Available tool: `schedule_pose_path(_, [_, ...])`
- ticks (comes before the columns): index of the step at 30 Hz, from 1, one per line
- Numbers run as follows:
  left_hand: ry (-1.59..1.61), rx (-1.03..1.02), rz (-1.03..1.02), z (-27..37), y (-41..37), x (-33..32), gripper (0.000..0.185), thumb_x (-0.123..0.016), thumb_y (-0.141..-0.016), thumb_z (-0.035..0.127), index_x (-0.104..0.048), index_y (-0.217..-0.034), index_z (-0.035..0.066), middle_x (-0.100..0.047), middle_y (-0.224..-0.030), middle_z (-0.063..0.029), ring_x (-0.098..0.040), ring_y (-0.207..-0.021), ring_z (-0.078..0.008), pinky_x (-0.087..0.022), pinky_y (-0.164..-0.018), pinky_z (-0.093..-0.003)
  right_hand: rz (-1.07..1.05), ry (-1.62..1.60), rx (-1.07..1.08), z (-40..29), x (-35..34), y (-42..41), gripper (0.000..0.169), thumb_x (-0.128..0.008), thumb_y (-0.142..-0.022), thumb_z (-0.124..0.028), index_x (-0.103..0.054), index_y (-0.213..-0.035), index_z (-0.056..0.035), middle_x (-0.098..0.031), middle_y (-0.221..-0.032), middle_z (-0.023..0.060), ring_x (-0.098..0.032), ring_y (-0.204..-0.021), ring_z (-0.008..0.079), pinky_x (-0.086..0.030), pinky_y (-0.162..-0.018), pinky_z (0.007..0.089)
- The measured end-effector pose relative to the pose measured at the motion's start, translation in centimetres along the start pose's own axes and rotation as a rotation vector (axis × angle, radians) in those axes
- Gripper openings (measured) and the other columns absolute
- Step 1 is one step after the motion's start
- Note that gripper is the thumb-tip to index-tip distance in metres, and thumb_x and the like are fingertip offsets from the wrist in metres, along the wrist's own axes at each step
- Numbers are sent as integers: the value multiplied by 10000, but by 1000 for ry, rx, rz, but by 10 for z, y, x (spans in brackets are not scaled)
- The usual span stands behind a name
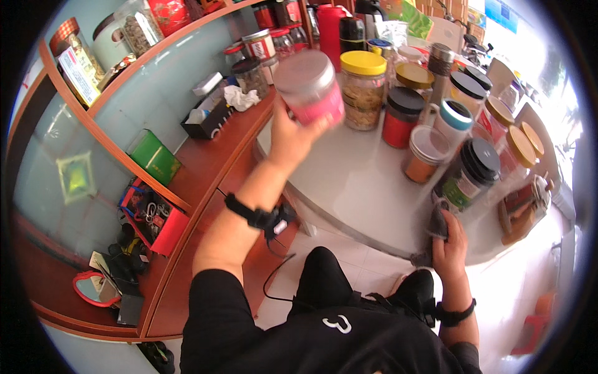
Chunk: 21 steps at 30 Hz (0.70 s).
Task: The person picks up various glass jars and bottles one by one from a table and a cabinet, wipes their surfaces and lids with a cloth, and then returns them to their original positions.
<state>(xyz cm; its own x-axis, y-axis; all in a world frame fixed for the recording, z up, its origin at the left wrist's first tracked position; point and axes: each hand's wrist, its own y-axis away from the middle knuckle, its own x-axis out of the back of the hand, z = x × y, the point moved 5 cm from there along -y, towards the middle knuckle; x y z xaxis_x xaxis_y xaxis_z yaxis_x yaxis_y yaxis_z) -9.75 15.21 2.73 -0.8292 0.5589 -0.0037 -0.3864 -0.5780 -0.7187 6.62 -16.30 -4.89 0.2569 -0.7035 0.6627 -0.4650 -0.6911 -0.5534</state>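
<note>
My left hand (pixel 294 135) is closed around a pink jar with a silver-grey lid (pixel 306 77), lifted at the far left side of the grey table (pixel 336 182). A jar with a yellow lid (pixel 362 89) stands just right of it. My right hand (pixel 451 243) grips a dark grey cloth (pixel 438 224) near the table's front edge. Beyond that hand stands a black-lidded jar with a green label (pixel 467 173), close to the cloth. A clear jar with orange-brown contents (pixel 423 156) is a little farther back.
Several other lidded jars, among them a red one with a black lid (pixel 402 117), crowd the table's back and right. A wooden cabinet (pixel 205 159) on the left holds a black box (pixel 208 117), a green box (pixel 154 156) and a red box of small items (pixel 154 217).
</note>
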Motion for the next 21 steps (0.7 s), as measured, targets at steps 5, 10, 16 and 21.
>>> schedule_pose_path(5, [16, 115, -173, 17, 96, -55, 859, -780, -681, 125, -249, -1346, 9, -421, -1287, -132, -431, -1196, -234, -351, -1011, -374, -12, -35, 13, -1, -3, -2, 374, -530, -761, -57, -540, -1132, -15, -590, -1021, 216, -556, -932, 408, -460, -814, 422])
schedule_pose_path(10, [-52, 202, -374, 26, 130, -97, 903, -781, -664, 91, -206, -1358, 21, -415, -1285, -143, -421, -1204, -248, -351, -1013, -376, -6, -323, -116, 11, 2, 1, 323, -497, -856, -28, -519, -1178, -9, -612, -1038, 172, -595, -968, 281, -448, -858, 332])
schedule_pose_path(16, [166, 338, -299, 17, 124, -106, 968, -835, -608, 92, -219, -1353, 36, -456, -1241, -131, -450, -1176, -245, -385, -991, -363, 139, -448, 52, -43, 44, -33, 377, -493, -850, 8, -485, -1227, 15, -587, -1107, 127, -558, -1017, 191, -420, -902, 287])
schedule_pose_path(21, [201, 405, -228, 12, 127, -122, 878, -812, -612, 126, -289, -1311, 32, -475, -1227, -122, -494, -1125, -229, -423, -941, -352, -137, -94, 524, -99, 6, -83, 473, -569, -762, -135, -519, -1217, -17, -520, -1252, 199, -495, -1161, 378, -395, -991, 426])
